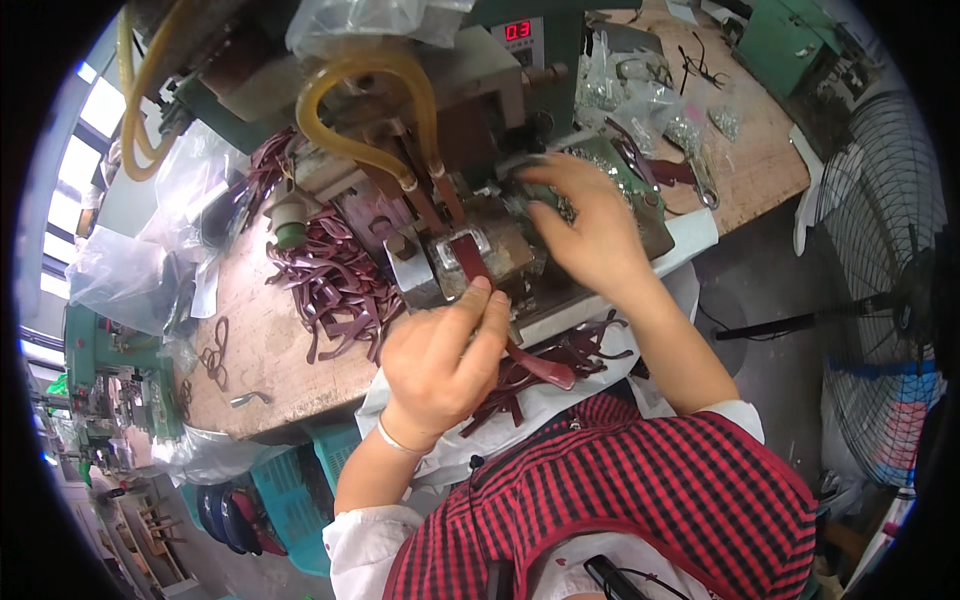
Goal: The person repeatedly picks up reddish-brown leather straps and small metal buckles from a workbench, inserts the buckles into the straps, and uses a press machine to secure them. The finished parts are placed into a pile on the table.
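Observation:
My left hand [446, 352] pinches a dark red eyeglass temple [474, 258] between thumb and fingertips. One end of the temple lies in the metal fixture [447, 262] of a bench machine; the wider end sticks out below my fingers. To the right of the fixture, my right hand [590, 225] reaches in beside the machine with thumb and fingers apart. Its fingertips are blurred against a dark machine part, and I see nothing held in them. Several more temples [510, 385] lie on the white cloth across my lap.
A heap of dark red temples [335, 285] covers the bench left of the fixture. Yellow hoses [375, 62] loop above it. Beside my right hand lies a tray [655, 230] of small shiny parts. Plastic bags [650, 105] sit behind; a caged fan [880, 250] stands at right.

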Action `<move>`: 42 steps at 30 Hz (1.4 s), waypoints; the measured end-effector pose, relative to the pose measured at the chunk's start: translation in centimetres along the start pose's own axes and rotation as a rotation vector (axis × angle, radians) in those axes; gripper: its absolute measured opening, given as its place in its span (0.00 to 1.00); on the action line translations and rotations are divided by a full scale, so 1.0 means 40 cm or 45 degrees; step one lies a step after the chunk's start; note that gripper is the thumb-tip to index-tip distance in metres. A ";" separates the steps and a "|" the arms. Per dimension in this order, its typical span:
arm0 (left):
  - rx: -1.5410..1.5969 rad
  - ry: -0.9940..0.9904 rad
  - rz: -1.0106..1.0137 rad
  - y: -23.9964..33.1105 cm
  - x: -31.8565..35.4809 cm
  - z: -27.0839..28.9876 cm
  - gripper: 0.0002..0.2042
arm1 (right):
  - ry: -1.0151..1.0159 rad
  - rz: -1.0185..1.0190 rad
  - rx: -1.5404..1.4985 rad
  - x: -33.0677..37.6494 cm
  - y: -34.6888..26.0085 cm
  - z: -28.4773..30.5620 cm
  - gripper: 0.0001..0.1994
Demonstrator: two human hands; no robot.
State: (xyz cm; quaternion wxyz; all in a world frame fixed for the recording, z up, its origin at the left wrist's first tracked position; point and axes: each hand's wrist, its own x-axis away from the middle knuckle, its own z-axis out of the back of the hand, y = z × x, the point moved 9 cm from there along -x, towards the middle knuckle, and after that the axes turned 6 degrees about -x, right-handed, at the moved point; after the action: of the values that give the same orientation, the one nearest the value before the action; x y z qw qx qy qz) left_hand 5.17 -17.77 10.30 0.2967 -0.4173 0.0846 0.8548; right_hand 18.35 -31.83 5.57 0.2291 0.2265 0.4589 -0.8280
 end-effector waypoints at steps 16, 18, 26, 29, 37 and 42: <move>0.090 0.041 0.101 -0.014 0.022 0.002 0.16 | -0.114 0.091 0.588 -0.033 0.220 -0.137 0.03; 0.072 0.018 0.201 -0.021 0.077 0.038 0.16 | -0.196 0.052 0.645 0.003 0.215 -0.118 0.04; -0.240 0.246 1.097 -0.265 0.373 0.304 0.08 | 0.599 -0.727 -0.998 0.165 0.402 0.069 0.08; -0.234 0.026 0.960 -0.317 0.306 0.249 0.06 | 0.525 -0.646 -0.900 0.106 0.363 0.010 0.10; -0.163 -0.672 0.676 -0.371 0.424 -0.103 0.13 | 0.322 -0.524 -0.601 0.086 0.253 0.020 0.08; 0.139 -0.294 1.046 -0.441 0.471 -0.024 0.09 | 0.452 -0.601 -0.431 0.215 0.304 0.174 0.09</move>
State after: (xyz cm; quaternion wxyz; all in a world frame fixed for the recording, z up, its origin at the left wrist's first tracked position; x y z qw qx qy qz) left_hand 7.05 4.33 -2.88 -0.0393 -0.2342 0.2551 0.9373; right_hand 17.54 -45.06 -4.13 -0.0179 0.2136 0.6623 -0.7180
